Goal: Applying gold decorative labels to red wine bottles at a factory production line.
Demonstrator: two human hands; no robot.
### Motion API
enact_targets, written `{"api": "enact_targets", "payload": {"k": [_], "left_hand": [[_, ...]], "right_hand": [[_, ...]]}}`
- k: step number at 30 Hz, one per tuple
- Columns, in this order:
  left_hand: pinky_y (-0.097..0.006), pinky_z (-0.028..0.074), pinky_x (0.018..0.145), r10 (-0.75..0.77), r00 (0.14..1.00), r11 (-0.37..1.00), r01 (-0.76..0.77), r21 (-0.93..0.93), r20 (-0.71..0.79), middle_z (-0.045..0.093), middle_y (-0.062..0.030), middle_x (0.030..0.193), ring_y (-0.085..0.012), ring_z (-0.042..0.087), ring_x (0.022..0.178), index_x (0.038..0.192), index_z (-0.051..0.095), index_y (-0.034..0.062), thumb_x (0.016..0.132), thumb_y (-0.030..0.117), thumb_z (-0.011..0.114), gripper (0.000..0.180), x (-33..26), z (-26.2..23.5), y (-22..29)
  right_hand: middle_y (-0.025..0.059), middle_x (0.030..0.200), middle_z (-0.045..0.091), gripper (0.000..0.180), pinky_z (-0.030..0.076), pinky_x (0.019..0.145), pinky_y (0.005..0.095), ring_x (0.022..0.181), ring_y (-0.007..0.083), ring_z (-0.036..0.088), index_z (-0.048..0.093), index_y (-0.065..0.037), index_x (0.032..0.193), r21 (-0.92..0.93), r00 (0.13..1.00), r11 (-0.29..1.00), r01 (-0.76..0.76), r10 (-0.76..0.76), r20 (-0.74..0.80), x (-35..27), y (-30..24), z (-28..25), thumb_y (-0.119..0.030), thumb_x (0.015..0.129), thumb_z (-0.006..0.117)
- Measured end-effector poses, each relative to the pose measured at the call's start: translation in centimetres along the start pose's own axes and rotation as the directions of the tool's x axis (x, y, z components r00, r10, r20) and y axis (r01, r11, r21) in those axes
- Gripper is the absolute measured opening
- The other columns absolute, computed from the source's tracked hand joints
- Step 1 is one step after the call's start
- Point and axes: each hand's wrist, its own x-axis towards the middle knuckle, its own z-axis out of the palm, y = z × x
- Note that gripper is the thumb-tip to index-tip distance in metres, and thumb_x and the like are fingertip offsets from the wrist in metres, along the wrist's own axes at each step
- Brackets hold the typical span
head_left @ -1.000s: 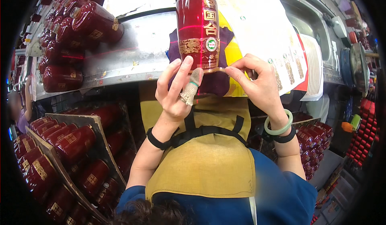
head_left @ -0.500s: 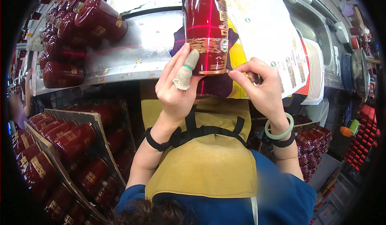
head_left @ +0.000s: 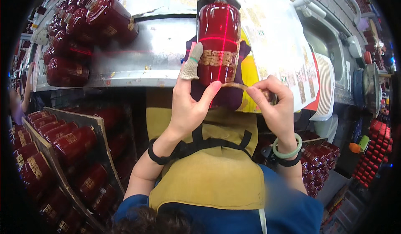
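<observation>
A dark red glass bottle (head_left: 218, 29) lies on a dark purple cloth (head_left: 235, 96), its neck pointing away from me. Gold decals circle its lower body, and red laser lines cross it. My left hand (head_left: 186, 104) holds the bottle's left side near the base. One finger wears a grey-white cloth cover (head_left: 191, 67), and the thumb presses at the bottom rim. From that thumb a thin gold strip (head_left: 234, 85) runs to the right. My right hand (head_left: 273, 102) pinches the strip's free end between thumb and forefinger; its other fingers are curled, partly hidden.
Several red bottles (head_left: 110, 19) stand on the metal worktop (head_left: 154, 46) at left. Printed decal sheets (head_left: 275, 33) lie right of the bottle, before a sink (head_left: 330, 37). Racks of bottles (head_left: 75, 144) flank me below. Another person's arm (head_left: 28, 87) shows at far left.
The bottle has rolled toward the right, bringing the gold pattern to the middle. My left thumb has come onto the base rim. The strip now stretches out from the bottle to my right hand.
</observation>
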Motion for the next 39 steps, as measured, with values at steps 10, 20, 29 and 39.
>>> {"api": "enact_targets", "payload": {"k": [10, 20, 29, 39], "left_hand": [[-0.038, 0.028, 0.123, -0.061, 0.993, 0.986, 0.075, -0.148, 0.098, 0.038, -0.0172, 0.165, -0.0243, 0.038, 0.150, 0.160, 0.033, -0.0012, 0.098, 0.005, 0.067, 0.071, 0.1, -1.6, -0.7], [-0.043, 0.008, 0.128, -0.083, 0.987, 0.997, 0.082, 0.009, 0.137, 0.029, -0.0148, 0.170, -0.0259, 0.027, 0.156, 0.163, 0.026, 0.0004, 0.104, 0.014, 0.058, 0.068, -0.2, -1.2, -0.7], [-0.043, 0.008, 0.129, -0.124, 0.983, 0.987, 0.136, -0.087, 0.135, 0.027, -0.0153, 0.170, -0.0260, 0.026, 0.156, 0.162, 0.025, -0.0001, 0.106, 0.015, 0.054, 0.065, -0.4, -1.1, -1.1], [-0.045, 0.011, 0.128, -0.038, 0.994, 0.999, 0.039, -0.010, 0.107, 0.030, -0.0175, 0.168, -0.0326, 0.027, 0.155, 0.161, 0.027, 0.0002, 0.107, 0.020, 0.053, 0.063, -0.7, -0.9, -1.7]], "right_hand": [[0.0045, 0.072, 0.058, 0.014, 0.036, 0.061, 0.0296, 0.067, 0.0131, 0.051, 0.074, -0.001, 0.085, -0.024, 1.000, 1.000, 0.009, -0.009, 0.022, -0.1, -0.3, 0.2, -0.012, 0.086, 0.082], [0.0030, 0.072, 0.056, 0.014, 0.034, 0.059, 0.0284, 0.065, 0.0115, 0.048, 0.073, 0.000, 0.084, -0.009, 1.000, 1.000, 0.006, -0.006, 0.007, 0.1, -0.1, 0.0, -0.012, 0.088, 0.080], [0.0026, 0.071, 0.056, 0.014, 0.034, 0.059, 0.0285, 0.065, 0.0115, 0.048, 0.073, -0.001, 0.084, -0.029, 1.000, 0.999, 0.015, -0.015, 0.009, 0.0, -0.1, 0.0, -0.012, 0.088, 0.081], [0.0021, 0.070, 0.055, 0.015, 0.033, 0.059, 0.0285, 0.065, 0.0113, 0.047, 0.073, -0.001, 0.084, -0.024, 1.000, 0.999, 0.028, -0.028, 0.004, 0.2, -0.1, 0.1, -0.014, 0.088, 0.081]]}}
